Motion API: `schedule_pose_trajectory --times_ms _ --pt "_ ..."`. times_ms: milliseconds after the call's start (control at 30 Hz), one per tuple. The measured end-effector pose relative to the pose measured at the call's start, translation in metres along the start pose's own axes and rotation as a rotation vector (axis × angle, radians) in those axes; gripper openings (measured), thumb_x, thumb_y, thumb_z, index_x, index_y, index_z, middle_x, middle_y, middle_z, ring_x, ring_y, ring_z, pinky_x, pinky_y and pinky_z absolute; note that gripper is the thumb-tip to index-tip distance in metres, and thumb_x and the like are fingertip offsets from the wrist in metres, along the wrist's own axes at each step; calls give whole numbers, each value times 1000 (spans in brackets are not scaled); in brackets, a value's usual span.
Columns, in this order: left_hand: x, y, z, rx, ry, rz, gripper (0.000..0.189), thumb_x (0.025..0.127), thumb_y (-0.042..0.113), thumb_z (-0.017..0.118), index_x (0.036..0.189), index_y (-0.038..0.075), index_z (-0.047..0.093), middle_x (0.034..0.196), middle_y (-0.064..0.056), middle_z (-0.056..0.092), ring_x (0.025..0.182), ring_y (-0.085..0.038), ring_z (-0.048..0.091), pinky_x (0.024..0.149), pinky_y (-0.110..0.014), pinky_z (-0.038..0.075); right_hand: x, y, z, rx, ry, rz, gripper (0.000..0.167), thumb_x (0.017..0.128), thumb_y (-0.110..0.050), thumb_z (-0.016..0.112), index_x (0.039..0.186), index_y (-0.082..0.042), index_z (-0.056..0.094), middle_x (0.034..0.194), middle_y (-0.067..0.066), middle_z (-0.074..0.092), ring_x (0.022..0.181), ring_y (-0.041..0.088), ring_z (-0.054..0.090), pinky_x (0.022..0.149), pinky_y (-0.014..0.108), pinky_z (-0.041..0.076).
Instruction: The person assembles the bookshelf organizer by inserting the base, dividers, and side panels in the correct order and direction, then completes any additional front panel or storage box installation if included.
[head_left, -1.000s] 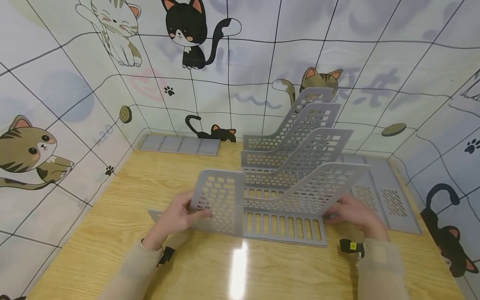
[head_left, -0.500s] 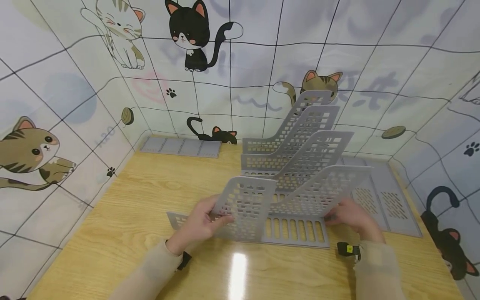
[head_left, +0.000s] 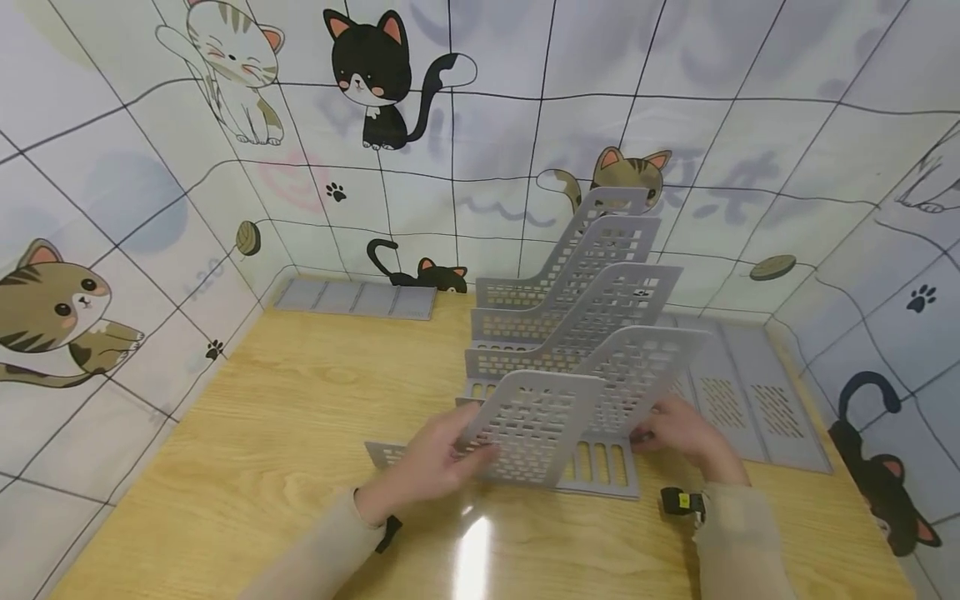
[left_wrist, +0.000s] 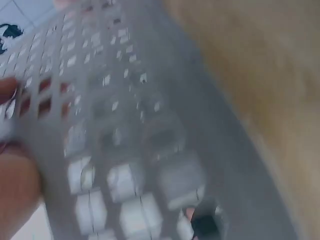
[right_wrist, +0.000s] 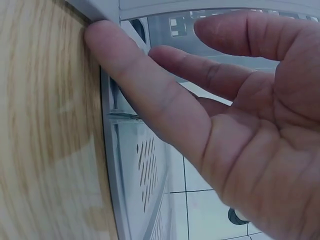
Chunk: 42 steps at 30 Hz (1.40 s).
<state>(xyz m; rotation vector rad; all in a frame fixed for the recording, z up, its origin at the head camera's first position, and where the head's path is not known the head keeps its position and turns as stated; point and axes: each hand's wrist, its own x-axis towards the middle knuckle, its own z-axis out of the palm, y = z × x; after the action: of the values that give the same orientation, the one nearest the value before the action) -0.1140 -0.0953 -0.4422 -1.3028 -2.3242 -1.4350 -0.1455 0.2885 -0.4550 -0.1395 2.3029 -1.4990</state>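
Observation:
My left hand [head_left: 438, 458] pinches the left edge of a grey perforated divider panel [head_left: 536, 429], thumb on the near face and fingers behind. This panel stands over the front of a grey file rack [head_left: 633, 477], overlapping its slotted base in the head view. Several matching sloped dividers rise from the rack behind it. At the rack's right end is my right hand [head_left: 678, 433]; in the right wrist view its fingers [right_wrist: 160, 100] are extended, one tip right at the base's edge. The left wrist view shows the held panel [left_wrist: 185, 80] close up and blurred.
Flat grey slatted panels [head_left: 750, 392] lie at the right of the wooden table [head_left: 300, 392]. Another flat grey panel [head_left: 356, 298] is at the back left. A grey strip [head_left: 382, 453] pokes out left of my left hand. Cat-print walls surround the table.
My left hand has moved right with the divider panel, across the front of the rack. My right hand stays at the rack's right end. The head view has shifted slightly.

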Motion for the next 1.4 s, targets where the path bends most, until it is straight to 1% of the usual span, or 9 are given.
schedule_pose_trajectory --times_ms 200,367,600,767,867,967,1167,1267,1400 --pt "-25 1 -52 202 -162 -255 18 96 26 76 104 16 65 101 3 68 90 -16 65 75 -33 59 -1 1 -3 -41 -44 -45 49 100 -4 60 144 12 47 130 33 61 102 34 68 83 45 62" --pt "-48 -10 -84 78 -172 -405 26 94 31 79 111 15 67 110 -8 68 104 -32 64 78 -34 60 -4 5 -13 -116 -69 -142 48 92 -1 70 138 9 58 129 29 65 110 32 67 84 38 61" --pt "-58 -36 -69 -20 -113 -297 42 92 17 80 126 6 60 124 -17 63 114 -37 61 99 -50 54 -5 5 -16 -195 -51 -207 42 90 -7 75 130 1 68 126 17 72 115 25 63 93 37 52" --pt "-55 -39 -54 -56 23 -281 42 90 13 81 126 9 61 123 -19 61 113 -40 60 98 -55 54 -4 6 -15 -169 -52 -191 43 91 -8 75 132 4 66 131 21 68 118 22 61 96 37 51" --pt "-53 -37 -49 -42 54 -271 38 90 13 80 124 10 62 120 -19 62 112 -38 60 97 -57 55 -3 8 -16 -104 -71 -161 46 92 -6 74 134 8 63 133 27 64 116 24 64 92 35 56" --pt "-51 -35 -52 -23 -17 -309 36 92 16 79 123 7 62 121 -15 63 112 -36 61 97 -56 55 -4 8 -16 -43 -97 -139 48 93 -4 72 137 11 58 136 33 60 114 28 66 88 38 60" --pt "-51 -30 -66 121 -367 -393 26 88 10 81 112 9 72 110 0 68 96 -17 65 82 -33 58 -4 5 -15 -27 -121 -125 48 95 -4 70 137 14 56 135 36 58 110 31 69 84 44 62" --pt "-48 -29 -67 109 -400 -358 10 88 5 80 92 14 75 93 7 68 79 -4 58 69 -23 53 -4 4 -14 -42 -107 -115 45 95 -5 70 134 14 59 133 35 61 108 30 70 84 43 62" --pt "-44 -28 -72 34 -378 -337 16 89 2 77 81 14 75 85 7 68 71 -1 51 63 -23 50 -5 1 -12 -44 -78 -84 40 97 -8 70 130 13 63 129 32 64 104 29 72 84 42 62"
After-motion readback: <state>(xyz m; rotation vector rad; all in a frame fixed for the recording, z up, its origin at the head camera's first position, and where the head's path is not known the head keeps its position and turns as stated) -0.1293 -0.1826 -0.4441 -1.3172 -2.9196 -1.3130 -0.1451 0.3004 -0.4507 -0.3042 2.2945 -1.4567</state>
